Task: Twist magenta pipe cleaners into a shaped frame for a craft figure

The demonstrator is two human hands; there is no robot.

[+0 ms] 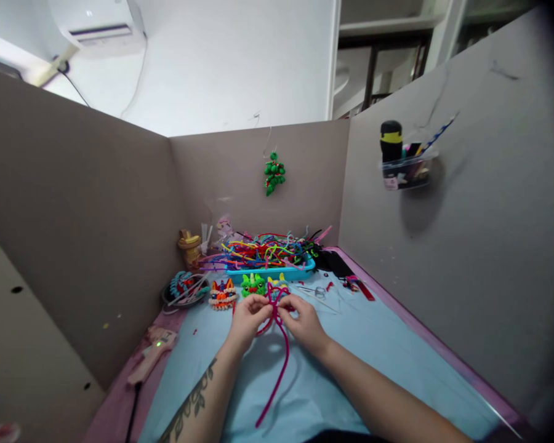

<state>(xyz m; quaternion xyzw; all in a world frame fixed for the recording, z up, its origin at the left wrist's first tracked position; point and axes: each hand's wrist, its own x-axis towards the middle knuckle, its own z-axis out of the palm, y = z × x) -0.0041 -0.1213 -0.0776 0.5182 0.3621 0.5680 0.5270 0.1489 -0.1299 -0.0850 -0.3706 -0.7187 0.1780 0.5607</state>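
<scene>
While the left hand (250, 315) and right hand (303, 320) pinch magenta pipe cleaners (287, 352) between them, apparently mid-shaping, further bending likely needs steadiness.

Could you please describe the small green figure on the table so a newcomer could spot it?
Find the blue tray heaped with colourful fuzzy stems. Just in front of it, right of the orange figure, sits the green figure, set apart from its neighbours by its bright green colour.
</scene>
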